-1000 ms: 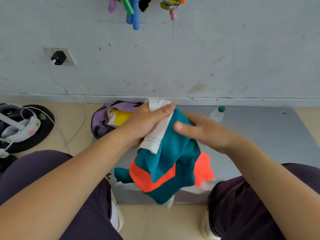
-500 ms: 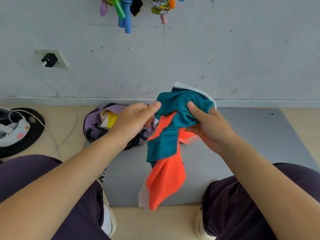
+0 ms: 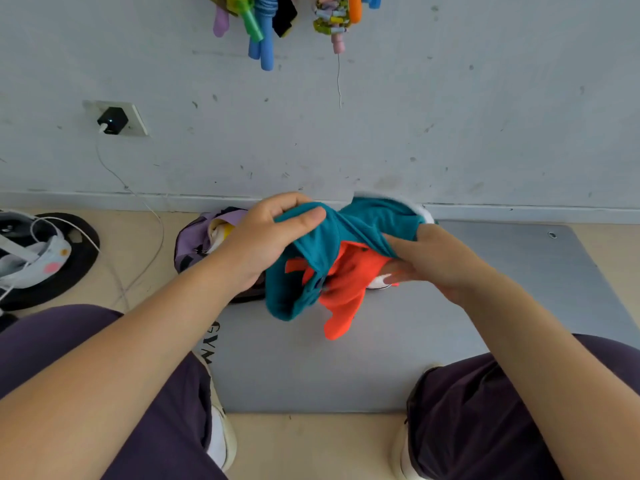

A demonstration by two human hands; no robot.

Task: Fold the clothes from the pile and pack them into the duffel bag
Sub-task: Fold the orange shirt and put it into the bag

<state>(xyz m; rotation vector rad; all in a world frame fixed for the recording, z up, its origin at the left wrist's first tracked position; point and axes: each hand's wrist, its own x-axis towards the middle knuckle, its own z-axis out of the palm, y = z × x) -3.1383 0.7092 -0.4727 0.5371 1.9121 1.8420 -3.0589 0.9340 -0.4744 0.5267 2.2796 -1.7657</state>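
A teal, orange and white garment [image 3: 341, 261] hangs bunched in the air above the grey mat [image 3: 346, 368]. My left hand [image 3: 266, 237] pinches its teal edge at the upper left, thumb on top. My right hand [image 3: 433, 258] grips the teal fabric on the right, with fingers under the orange part. Behind my left hand, on the floor by the wall, lies the purple duffel bag [image 3: 197, 237], open, with yellow and white cloth inside; most of it is hidden by my hand and forearm.
The wall rises close behind the mat. Coloured toys [image 3: 263, 26] hang from it above. A charger in a socket [image 3: 112, 120] trails a white cable across the floor to a black round object with white gear [image 3: 41, 258] at the left. My knees flank the mat.
The garment has been gathered up: the long orange part that hung down is now bunched higher between my hands. My left hand has taken hold of the teal edge.
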